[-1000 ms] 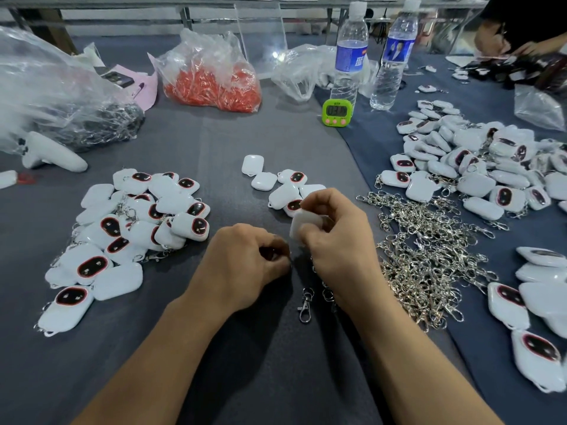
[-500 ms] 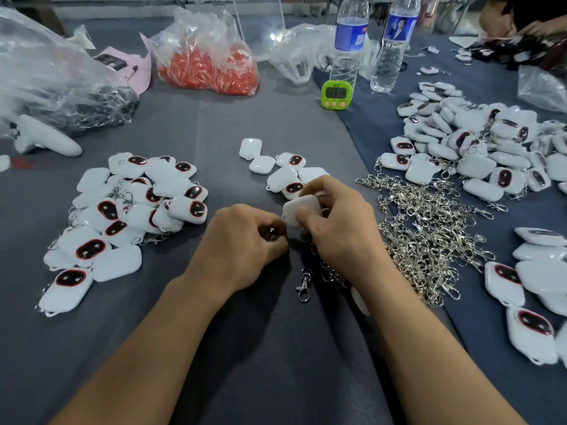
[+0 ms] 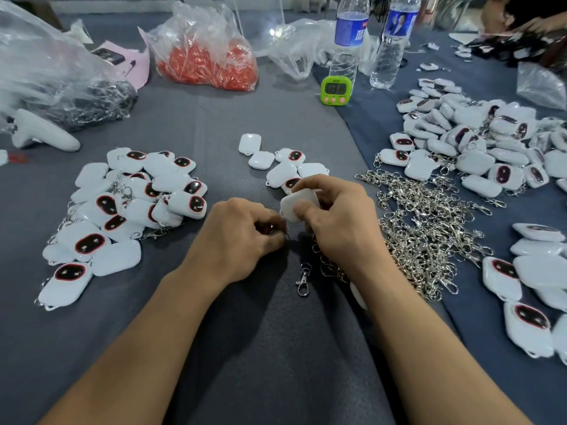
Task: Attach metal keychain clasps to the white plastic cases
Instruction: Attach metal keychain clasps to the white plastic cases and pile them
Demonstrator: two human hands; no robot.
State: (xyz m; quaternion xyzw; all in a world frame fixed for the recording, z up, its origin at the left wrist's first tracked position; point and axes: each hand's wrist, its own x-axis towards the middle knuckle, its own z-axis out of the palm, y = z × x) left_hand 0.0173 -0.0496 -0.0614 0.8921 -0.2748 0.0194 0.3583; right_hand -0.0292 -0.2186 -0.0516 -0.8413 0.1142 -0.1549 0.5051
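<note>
A: What's at the left of the frame?
B: A pile of cases (image 3: pixel 122 204) with clasps fitted. Next comes the left hand (image 3: pixel 242 237), its curled fingers pinching a metal ring (image 3: pixel 277 232).
A: And to the right?
B: The right hand (image 3: pixel 337 219) grips one white case (image 3: pixel 296 204) at centre frame, just beside the ring. A heap of clasps (image 3: pixel 423 228) lies further right.

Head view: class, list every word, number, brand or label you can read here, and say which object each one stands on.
"13": the first digits on the green timer display; the digits after them are blurred.
Blue label on the left water bottle: white characters, too blurred to read.
Label on the right water bottle: print too small to read.
Nothing else can be read.
</note>
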